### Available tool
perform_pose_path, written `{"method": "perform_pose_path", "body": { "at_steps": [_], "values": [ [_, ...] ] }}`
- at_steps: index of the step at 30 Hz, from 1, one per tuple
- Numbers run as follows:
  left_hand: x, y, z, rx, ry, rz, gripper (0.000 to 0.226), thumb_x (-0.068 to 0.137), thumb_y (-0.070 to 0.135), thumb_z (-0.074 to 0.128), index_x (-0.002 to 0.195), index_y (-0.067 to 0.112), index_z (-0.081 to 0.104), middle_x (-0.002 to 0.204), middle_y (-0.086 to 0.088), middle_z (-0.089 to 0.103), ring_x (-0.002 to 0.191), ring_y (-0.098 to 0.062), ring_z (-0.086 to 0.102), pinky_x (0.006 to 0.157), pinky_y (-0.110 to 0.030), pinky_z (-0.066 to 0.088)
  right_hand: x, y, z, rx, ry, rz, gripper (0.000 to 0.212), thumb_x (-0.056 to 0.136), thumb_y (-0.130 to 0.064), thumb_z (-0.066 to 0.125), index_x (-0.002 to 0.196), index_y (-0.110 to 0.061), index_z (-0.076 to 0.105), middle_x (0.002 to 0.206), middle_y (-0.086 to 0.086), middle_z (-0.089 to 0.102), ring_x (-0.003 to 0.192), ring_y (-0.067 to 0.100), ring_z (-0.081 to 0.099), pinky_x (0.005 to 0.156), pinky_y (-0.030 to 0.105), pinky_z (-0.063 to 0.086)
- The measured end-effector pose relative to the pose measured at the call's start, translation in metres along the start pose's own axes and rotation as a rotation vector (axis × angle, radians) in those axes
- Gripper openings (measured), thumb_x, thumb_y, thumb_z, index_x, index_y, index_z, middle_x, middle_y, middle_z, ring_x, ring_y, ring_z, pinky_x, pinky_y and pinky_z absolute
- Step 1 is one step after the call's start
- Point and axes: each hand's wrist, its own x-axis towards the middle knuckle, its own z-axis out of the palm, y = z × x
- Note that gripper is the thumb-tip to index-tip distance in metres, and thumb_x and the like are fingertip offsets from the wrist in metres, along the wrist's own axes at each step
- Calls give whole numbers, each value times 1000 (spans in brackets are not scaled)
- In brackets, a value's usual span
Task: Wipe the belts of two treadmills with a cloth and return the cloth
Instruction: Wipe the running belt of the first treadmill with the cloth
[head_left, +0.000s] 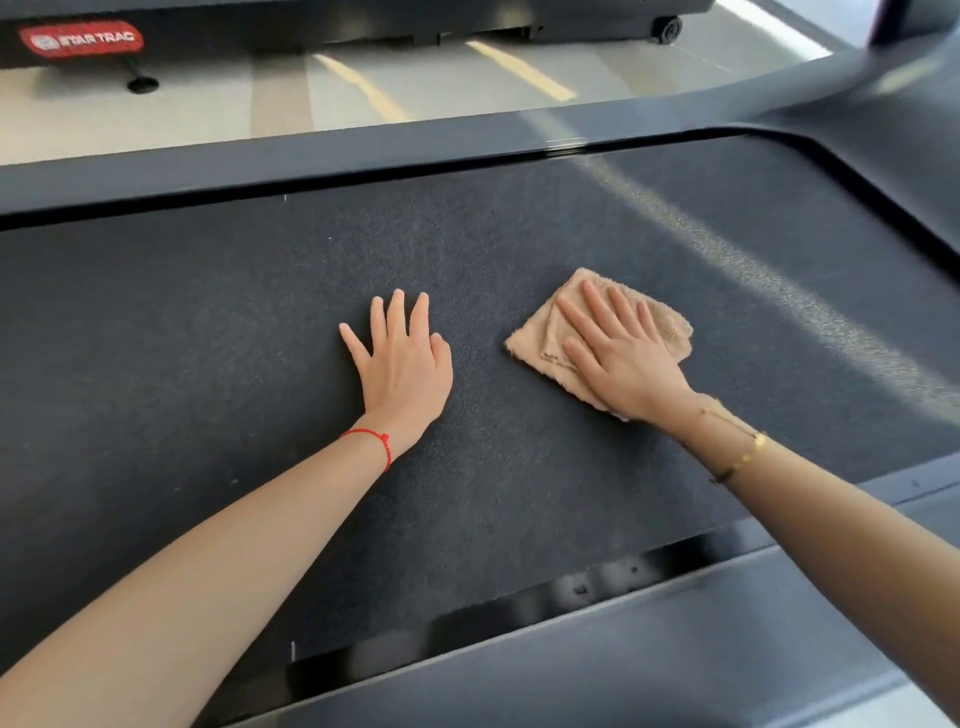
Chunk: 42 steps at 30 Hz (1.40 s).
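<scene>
Left hand (402, 371) flat on dark belt (208, 322), fingers straight, right hand (621, 353) pressing folded tan cloth (540, 340)

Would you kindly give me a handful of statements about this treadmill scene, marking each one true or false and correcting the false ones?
1. The right hand presses flat on the tan cloth. True.
2. The left hand grips a corner of the cloth. False: it rests flat on the bare belt, apart from the cloth.
3. The cloth lies on the floor between the treadmills. False: it lies on the belt.
4. A red string bracelet sits on the left wrist. True.
5. A second treadmill with a red logo plate stands across the floor. True.
</scene>
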Motion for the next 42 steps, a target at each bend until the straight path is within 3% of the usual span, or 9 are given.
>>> {"method": "perform_pose_path", "body": {
  "at_steps": [3, 8, 11, 18, 23, 27, 31, 38, 42],
  "values": [
    [4, 6, 7, 16, 34, -45, 55, 105, 32, 26, 158, 24, 15, 166, -3, 11, 153, -25, 3, 119, -64, 1, 37, -16, -2, -15, -3, -45, 56, 104, -50, 17, 158, -36, 6, 166, -3, -5, 152, 26, -11, 122, 47, -11],
    [5, 6, 11, 23, 84, -105, 57, 104, 33, 27, 158, 23, 13, 166, -3, 10, 154, -21, 3, 121, -59, 1, 11, -28, 12, -36, -4, -417, 57, 104, -52, 13, 158, -36, 5, 166, -6, -3, 152, 22, -13, 122, 44, -11],
    [5, 5, 11, 42, 86, -108, 57, 104, 33, 26, 158, 24, 13, 166, -2, 9, 154, -20, 3, 121, -58, 1, 9, -2, 9, -27, -13, -515, 56, 103, -54, 11, 157, -39, 6, 166, -10, -1, 152, 18, -11, 122, 38, -12],
    [8, 10, 12, 72, 89, -143, 57, 102, 34, 25, 157, 24, 18, 165, -1, 14, 153, -18, 5, 122, -59, 3, 145, 33, -12, -53, 2, -175, 56, 104, -51, 15, 157, -37, 7, 166, -4, -5, 153, 25, -8, 122, 46, -8],
    [6, 12, 8, 91, 91, -140, 57, 101, 33, 28, 156, 23, 22, 164, -2, 19, 153, -19, 9, 121, -59, 6, 138, -16, -2, -47, -10, -371, 58, 104, -51, 15, 158, -32, 10, 166, 0, -3, 152, 29, -10, 120, 48, -13],
    [4, 13, 4, 108, 52, -141, 57, 102, 33, 27, 157, 23, 19, 164, -2, 17, 153, -20, 8, 121, -59, 8, 90, -1, -3, -33, -29, -522, 57, 104, -51, 17, 158, -34, 9, 166, -5, -1, 153, 27, -8, 122, 45, -13],
    [16, 11, 2, 84, 42, -190, 56, 104, 35, 28, 158, 25, 18, 165, -1, 15, 153, -19, 5, 120, -61, 3, 110, 27, -10, -15, -14, -403, 56, 104, -50, 20, 157, -36, 10, 166, -6, -2, 153, 24, -8, 122, 44, -9],
    [34, 5, 12, 89, 80, -214, 58, 102, 38, 25, 158, 27, 14, 166, 1, 11, 153, -18, 2, 120, -61, 1, 240, 19, -22, -29, -34, -148, 59, 103, -51, 12, 158, -33, 5, 166, -1, -6, 152, 28, -11, 122, 49, -8],
    [35, 5, 15, 123, 101, -216, 60, 100, 38, 22, 158, 27, 15, 165, 0, 13, 153, -19, 5, 120, -63, 4, 271, -31, -19, -17, -22, -231, 58, 103, -48, 14, 158, -31, 8, 167, 0, -2, 152, 30, -8, 121, 53, -7]
  ]
}}
